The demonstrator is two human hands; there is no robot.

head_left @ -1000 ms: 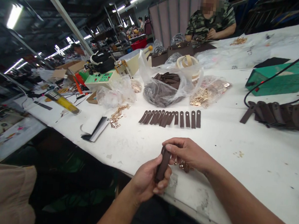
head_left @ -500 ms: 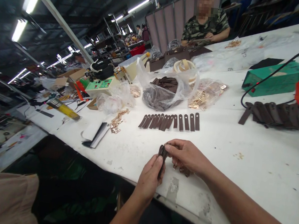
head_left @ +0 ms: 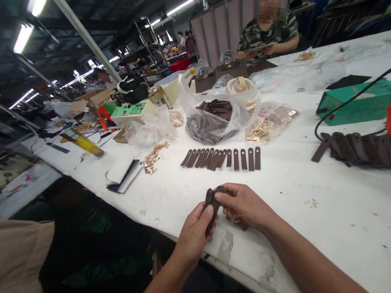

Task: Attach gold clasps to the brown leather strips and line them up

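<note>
My left hand (head_left: 195,231) is closed around a small stack of dark brown leather tabs (head_left: 212,207), held upright just above the table's near edge. My right hand (head_left: 243,203) pinches the top of the same stack between thumb and fingers. Partly hidden under that hand are several shiny gold-coloured metal pieces (head_left: 240,223) on the table. Farther off, a row of brown leather tabs (head_left: 243,160), each with a hole near its rounded end, lies across the white table (head_left: 290,196).
Behind the row stand a plastic bag of brown tabs (head_left: 205,131) and a bag of gold hardware (head_left: 266,125). Loose gold pieces (head_left: 152,158) lie at left. A green box (head_left: 360,104) and more tabs (head_left: 356,149) sit at right. A person (head_left: 270,36) sits opposite.
The tabs at the top of the stack have fanned apart slightly under my right fingers. Both hands stay in nearly the same place. The person opposite now holds up a flat piece.
</note>
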